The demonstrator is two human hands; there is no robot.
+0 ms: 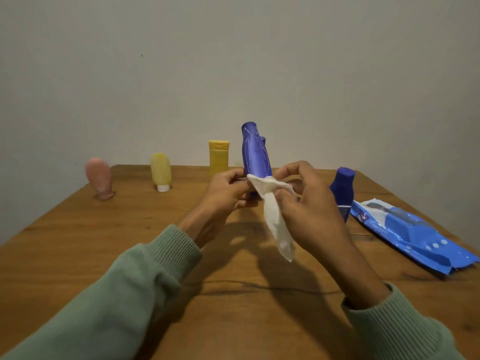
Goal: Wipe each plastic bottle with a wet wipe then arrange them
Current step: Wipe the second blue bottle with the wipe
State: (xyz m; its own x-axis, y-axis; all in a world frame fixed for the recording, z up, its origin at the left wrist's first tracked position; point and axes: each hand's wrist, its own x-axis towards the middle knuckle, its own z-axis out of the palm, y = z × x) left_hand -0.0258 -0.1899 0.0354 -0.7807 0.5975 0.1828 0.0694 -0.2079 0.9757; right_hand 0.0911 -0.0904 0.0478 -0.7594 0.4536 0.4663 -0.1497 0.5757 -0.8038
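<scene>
Both hands work above the bench: the left hand grips a purple bottle at its base. The right hand pinches a white wet wipe against it.

Along the far edge of the table, close to the wall, a pink bottle, a pale yellow bottle and a yellow bottle stand upright and well apart, each gap wider than a bottle. In the middle, the left hand and right hand hold a blue bottle and a wet wipe above the wood, blocking the straight way to the yellow bottle. On the right, a wipes pack lies slantwise along the edge with a dark blue bottle upright just beside its far end. The left half and the near strip between the sleeves are open wood.
</scene>
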